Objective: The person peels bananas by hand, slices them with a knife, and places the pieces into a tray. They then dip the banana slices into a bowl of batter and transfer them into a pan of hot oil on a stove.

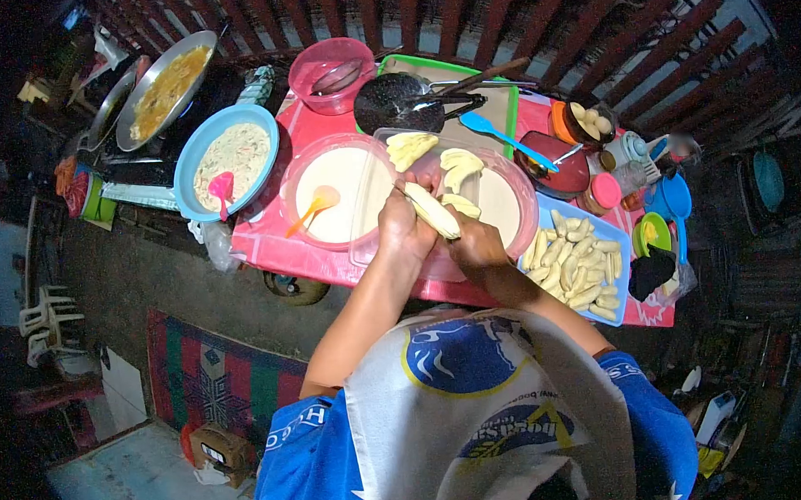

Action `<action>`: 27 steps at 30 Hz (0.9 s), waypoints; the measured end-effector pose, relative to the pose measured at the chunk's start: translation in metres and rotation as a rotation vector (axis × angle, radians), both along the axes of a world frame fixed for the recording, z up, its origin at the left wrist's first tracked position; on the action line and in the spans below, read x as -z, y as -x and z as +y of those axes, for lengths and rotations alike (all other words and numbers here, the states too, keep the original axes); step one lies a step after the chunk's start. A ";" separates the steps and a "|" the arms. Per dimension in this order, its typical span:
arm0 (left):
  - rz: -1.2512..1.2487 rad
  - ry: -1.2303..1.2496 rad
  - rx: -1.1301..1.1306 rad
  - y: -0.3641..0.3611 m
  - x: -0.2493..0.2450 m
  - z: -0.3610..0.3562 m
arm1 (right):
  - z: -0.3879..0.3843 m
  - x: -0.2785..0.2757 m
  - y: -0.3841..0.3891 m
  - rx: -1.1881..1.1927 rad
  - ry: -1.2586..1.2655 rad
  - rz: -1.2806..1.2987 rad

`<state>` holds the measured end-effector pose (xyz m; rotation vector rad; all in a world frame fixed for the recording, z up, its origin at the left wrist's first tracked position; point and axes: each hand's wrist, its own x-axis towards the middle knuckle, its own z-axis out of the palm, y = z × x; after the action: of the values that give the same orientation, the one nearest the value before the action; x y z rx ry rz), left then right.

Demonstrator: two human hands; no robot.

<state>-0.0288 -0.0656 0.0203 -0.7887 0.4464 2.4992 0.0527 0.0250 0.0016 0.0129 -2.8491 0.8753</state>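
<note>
My left hand [403,224] is closed around a peeled banana [432,212], which slants across the front of the clear plastic tray [363,234]. Close by its lower end, my right hand [478,244] has its fingers curled in; what they grip is hidden. Just beyond my hands, banana pieces cut into fans [411,148] lie on the tray, with another fan [460,167] to the right. A blue tray [622,303] full of peeled bananas sits right of my right hand. Pink basins of pale batter [338,185] flank the clear tray.
A blue basin [268,135] of thick mixture with a pink scoop is at left. Behind it, a frying pan [170,88] holds food in oil. A black pan [399,103], blue spatula [508,140] and bowl of eggs [590,122] stand at the back. Wooden slats line the far side.
</note>
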 end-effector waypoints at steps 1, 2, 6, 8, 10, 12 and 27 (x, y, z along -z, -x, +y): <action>0.000 -0.001 -0.002 -0.001 0.000 -0.001 | 0.000 0.000 0.001 0.011 0.001 -0.034; 0.024 0.022 0.017 -0.002 0.000 -0.001 | -0.001 -0.001 0.001 0.010 0.000 -0.033; 0.022 0.031 0.026 -0.001 0.005 -0.002 | -0.001 -0.002 0.001 -0.014 -0.035 -0.047; 0.012 0.053 0.016 0.000 0.009 -0.002 | -0.001 0.001 0.002 -0.018 -0.038 -0.010; 0.003 0.072 0.006 0.000 0.012 -0.002 | 0.000 0.006 0.004 -0.038 -0.067 0.020; 0.033 0.071 0.053 -0.001 0.010 -0.003 | 0.000 0.002 0.003 -0.036 -0.104 0.012; 0.240 -0.175 0.708 -0.013 0.014 -0.024 | 0.085 -0.044 0.000 -0.118 -0.720 0.232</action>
<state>-0.0155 -0.0892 0.0068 -0.1980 0.4765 1.9270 0.0526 0.1103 0.0456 0.3433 -2.7862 -0.1681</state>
